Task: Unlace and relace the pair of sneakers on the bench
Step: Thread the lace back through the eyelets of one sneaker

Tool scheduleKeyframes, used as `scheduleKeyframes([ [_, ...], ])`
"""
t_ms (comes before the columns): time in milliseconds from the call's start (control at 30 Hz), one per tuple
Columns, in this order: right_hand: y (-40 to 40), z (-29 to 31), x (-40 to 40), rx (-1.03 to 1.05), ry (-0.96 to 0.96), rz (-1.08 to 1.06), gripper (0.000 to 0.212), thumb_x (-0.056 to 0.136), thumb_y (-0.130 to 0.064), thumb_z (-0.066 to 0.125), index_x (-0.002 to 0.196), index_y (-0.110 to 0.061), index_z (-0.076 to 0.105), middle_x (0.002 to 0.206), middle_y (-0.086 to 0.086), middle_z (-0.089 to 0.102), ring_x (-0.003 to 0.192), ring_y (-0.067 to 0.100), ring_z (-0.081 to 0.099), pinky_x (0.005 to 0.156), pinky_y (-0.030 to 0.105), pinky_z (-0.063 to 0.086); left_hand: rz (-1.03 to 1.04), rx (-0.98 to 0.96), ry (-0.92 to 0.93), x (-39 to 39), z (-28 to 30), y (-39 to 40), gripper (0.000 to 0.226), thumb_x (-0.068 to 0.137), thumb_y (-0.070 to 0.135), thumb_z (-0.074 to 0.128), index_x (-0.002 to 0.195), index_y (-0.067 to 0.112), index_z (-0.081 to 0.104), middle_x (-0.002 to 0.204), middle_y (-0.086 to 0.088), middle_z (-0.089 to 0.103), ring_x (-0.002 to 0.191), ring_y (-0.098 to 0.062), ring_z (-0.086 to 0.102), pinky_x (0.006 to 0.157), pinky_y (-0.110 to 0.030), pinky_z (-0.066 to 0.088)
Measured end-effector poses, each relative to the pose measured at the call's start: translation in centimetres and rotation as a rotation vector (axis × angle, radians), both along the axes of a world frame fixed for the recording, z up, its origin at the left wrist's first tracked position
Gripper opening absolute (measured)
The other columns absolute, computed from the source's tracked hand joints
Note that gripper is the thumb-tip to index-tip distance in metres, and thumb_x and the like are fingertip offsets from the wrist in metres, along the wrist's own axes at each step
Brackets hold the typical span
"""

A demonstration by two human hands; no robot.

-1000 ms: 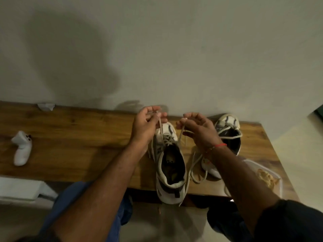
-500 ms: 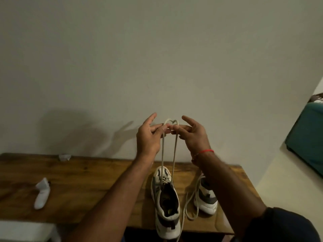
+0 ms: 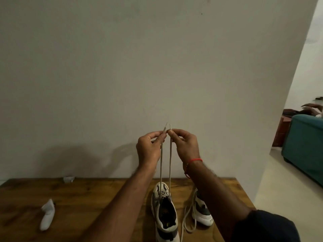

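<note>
Left hand (image 3: 149, 147) and right hand (image 3: 186, 144) each pinch a taut lace end (image 3: 170, 154) rising toward 12 o'clock from the near sneaker (image 3: 165, 213).

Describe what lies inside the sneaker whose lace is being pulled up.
Inside the near sneaker only a dark opening and part of a worn insole show; the toe end is hidden under the tongue and crossed lace.

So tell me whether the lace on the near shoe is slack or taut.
Taut: both hands pinch its ends, and the lace runs straight up from the shoe.
</note>
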State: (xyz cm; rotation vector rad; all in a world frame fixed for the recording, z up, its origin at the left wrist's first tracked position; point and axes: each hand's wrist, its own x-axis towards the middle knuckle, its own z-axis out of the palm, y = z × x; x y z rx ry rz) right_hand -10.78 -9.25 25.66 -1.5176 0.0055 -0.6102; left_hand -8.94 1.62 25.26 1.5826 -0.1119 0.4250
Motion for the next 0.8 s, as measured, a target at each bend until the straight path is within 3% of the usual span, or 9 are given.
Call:
scheduleKeyframes([
  [367, -0.8, 0.2, 0.2, -0.048, 0.0, 0.013, 0.017, 0.091, -0.027, 0.069, 0.102, -0.017, 0.077, 0.092, -0.007, 0.076, 0.082, -0.003, 0.067, 0.074, 0.014, 0.052, -0.006, 0.083, 0.02, -0.1, 0.2, -0.2, 0.023, 0.086, 0.036, 0.078, 0.106, 0.024, 0.076, 0.096, 0.015, 0.07, 0.104, -0.014, 0.068, 0.088, -0.046, 0.061],
  [467, -1.4, -0.7, 0.9, -0.062, 0.019, 0.018, 0.017, 0.093, -0.028, 0.067, 0.103, -0.017, 0.076, 0.089, -0.004, 0.075, 0.082, 0.002, 0.067, 0.072, 0.015, 0.05, 0.028, 0.122, -0.008, 0.3, -0.4, 0.4, 0.023, 0.091, 0.035, 0.075, 0.11, 0.024, 0.076, 0.092, 0.019, 0.066, 0.093, -0.005, 0.065, 0.082, -0.04, 0.062],
  [633, -2.8, -4.2, 2.4, -0.148, 0.081, -0.004, 0.014, 0.093, -0.023, 0.068, 0.099, -0.014, 0.077, 0.079, 0.0, 0.072, 0.066, 0.001, 0.061, 0.068, 0.02, 0.05, 0.029, 0.226, 0.024, 1.8, -3.3, 2.4, 0.017, 0.095, 0.034, 0.07, 0.105, 0.022, 0.075, 0.068, 0.004, 0.07, 0.063, -0.007, 0.067, 0.066, -0.036, 0.062],
  [800, -4.3, -10.3, 4.1, -0.3, 0.211, -0.011, 0.015, 0.093, -0.016, 0.067, 0.103, -0.02, 0.078, 0.09, -0.005, 0.072, 0.072, 0.002, 0.06, 0.073, 0.022, 0.049, -0.029, 0.386, 0.137, 3.5, -9.5, 4.0, 0.009, 0.096, 0.027, 0.068, 0.103, 0.024, 0.074, 0.087, 0.01, 0.073, 0.079, -0.005, 0.068, 0.064, -0.021, 0.052],
])
